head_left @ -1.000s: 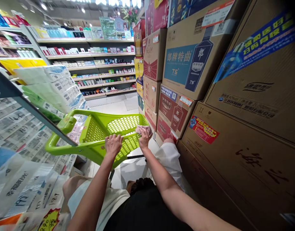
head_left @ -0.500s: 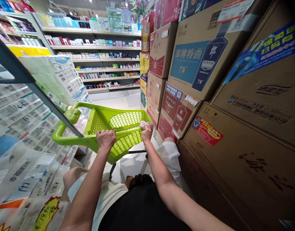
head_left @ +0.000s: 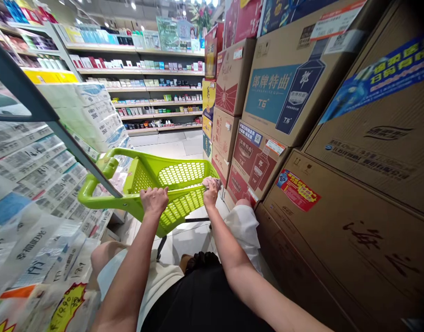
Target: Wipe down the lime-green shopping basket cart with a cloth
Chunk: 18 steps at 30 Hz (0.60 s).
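A lime-green plastic shopping cart (head_left: 179, 210) with a perforated basket stands across in front of me. My left hand (head_left: 154, 201) is closed over the near rim, its fingers curled to the inner side. At the right end of the basket, my right hand (head_left: 209, 197) is closed on a crumpled pinkish-grey cloth (head_left: 212, 182), which lies against the rim at the corner. The fingers of that hand are partly hidden by the cloth. A grey bar (head_left: 83, 152) slants from the upper left down to the cart's left end.
Stacked cardboard cartons (head_left: 267, 97) rise along the right side. Plastic-wrapped paper packs (head_left: 32, 258) pile up on the left. Beyond the cart, a tiled floor (head_left: 191, 143) leads to shelves (head_left: 152, 71) of small boxed goods. A bare knee and white shorts (head_left: 241, 226) are by the cartons.
The view has tilted up slightly, so the shelves sit a little lower. My right hand and the cloth have shifted slightly at the corner. My left hand keeps its grip on the rim.
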Motion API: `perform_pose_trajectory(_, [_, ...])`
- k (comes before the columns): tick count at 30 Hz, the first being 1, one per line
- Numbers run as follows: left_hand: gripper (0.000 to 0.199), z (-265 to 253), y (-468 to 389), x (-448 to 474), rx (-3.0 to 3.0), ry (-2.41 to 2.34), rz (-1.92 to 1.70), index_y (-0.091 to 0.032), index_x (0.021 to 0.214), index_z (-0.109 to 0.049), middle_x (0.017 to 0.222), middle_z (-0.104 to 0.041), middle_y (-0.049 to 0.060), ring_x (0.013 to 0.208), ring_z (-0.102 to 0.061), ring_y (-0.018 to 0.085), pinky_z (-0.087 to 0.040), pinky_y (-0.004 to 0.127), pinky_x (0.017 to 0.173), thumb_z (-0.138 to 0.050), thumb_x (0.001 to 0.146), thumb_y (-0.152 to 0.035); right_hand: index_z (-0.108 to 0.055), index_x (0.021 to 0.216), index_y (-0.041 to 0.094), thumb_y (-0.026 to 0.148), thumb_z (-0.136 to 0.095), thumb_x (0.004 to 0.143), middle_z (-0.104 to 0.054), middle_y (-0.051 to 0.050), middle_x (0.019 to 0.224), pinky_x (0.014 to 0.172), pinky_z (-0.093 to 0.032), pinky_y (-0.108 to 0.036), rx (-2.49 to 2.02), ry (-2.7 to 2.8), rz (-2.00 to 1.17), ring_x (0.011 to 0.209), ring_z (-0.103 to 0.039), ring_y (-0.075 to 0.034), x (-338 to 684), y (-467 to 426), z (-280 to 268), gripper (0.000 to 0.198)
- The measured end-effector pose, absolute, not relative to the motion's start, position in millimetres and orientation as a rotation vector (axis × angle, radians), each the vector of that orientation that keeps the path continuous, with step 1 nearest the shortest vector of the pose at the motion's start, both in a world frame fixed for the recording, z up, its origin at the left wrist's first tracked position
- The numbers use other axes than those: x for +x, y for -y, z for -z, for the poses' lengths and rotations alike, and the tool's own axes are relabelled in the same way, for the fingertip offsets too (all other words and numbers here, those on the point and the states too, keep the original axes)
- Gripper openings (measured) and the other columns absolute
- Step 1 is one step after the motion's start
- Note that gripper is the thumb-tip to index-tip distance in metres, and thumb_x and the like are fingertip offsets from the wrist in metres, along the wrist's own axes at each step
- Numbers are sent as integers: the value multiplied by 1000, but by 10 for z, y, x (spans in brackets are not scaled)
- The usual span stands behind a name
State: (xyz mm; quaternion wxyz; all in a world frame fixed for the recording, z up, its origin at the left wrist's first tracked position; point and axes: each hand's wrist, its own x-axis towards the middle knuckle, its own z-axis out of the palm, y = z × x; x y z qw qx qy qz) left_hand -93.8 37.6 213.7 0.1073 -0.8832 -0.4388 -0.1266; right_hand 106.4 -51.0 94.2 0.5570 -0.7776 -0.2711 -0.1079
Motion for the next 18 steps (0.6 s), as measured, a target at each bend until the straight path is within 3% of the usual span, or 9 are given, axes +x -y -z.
perform_pose_trajectory(3, [65,-2115,-361,-903,-2577,1309,408,-16,87,-79,97,-77,17,92,-61,31,-28,46,89,-23,102,-45,-60,139,7,-5,-35,75,-54,-18,149,126,-27,-52,-1807,530,279,152,-31,-25,812,335,-926,70])
perform_pose_trajectory(5, [66,-2094,-362,-911,-2565,1286,430,-16,88,-80,96,-77,17,93,-61,31,-28,46,90,-22,102,-45,-55,146,10,-6,-36,72,-49,-16,155,127,-25,-51,-1765,713,304,156,-24,-23,403,167,-892,77])
perform_pose_trajectory(10, [68,-2076,-384,-975,-2563,1232,429,-18,89,-79,97,-77,16,92,-60,29,-28,45,89,-19,103,-47,-57,145,21,-3,-41,81,-51,-6,155,129,-23,-43,-1665,1196,323,154,-29,-17,89,148,-857,70])
perform_pose_trajectory(14, [67,-2081,-388,-948,-2591,1248,445,-17,87,-79,95,-77,17,91,-59,30,-28,45,88,-20,102,-46,-60,141,15,-2,-35,82,-53,-11,152,128,-23,-47,-1789,781,298,153,-30,-19,745,385,-861,66])
perform_pose_trajectory(18, [66,-2067,-391,-903,-2563,1293,465,-16,84,-79,93,-77,18,90,-59,30,-27,46,88,-22,101,-45,-45,152,7,-3,-34,77,-34,-19,164,127,-25,-49,-1801,428,293,157,-19,-23,700,246,-866,77])
